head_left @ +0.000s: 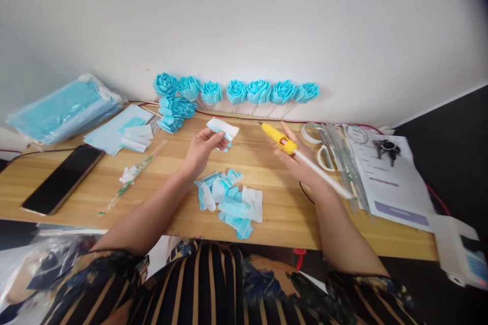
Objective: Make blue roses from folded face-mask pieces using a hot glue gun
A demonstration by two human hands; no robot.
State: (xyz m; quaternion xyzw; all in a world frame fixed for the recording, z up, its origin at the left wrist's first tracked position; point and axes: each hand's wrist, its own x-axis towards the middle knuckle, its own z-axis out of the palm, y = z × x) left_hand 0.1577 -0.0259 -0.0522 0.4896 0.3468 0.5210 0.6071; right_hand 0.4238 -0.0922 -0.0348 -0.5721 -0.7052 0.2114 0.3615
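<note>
My left hand (206, 146) pinches a white and light-blue fabric piece (224, 129) above the table. To the right, my right hand (299, 157) is wrapped round a yellow glue gun (278, 138), its dark tip pointing up and left toward the piece. A long white glue stick (324, 174) sticks out of the gun's back end. The gun's tip and the fabric are apart. Below and between my hands lies a loose pile of blue and white fabric pieces (232, 202) on the wooden table (282, 213).
Several blue flowers (258, 92) on sticks stand along the wall. A phone (63, 180), a clear straw wrapper (131, 180) and packed blue sheets (64, 106) are at the left. Scissors (327, 157), a tape roll (311, 132), papers (394, 183) and keys (388, 147) lie at the right.
</note>
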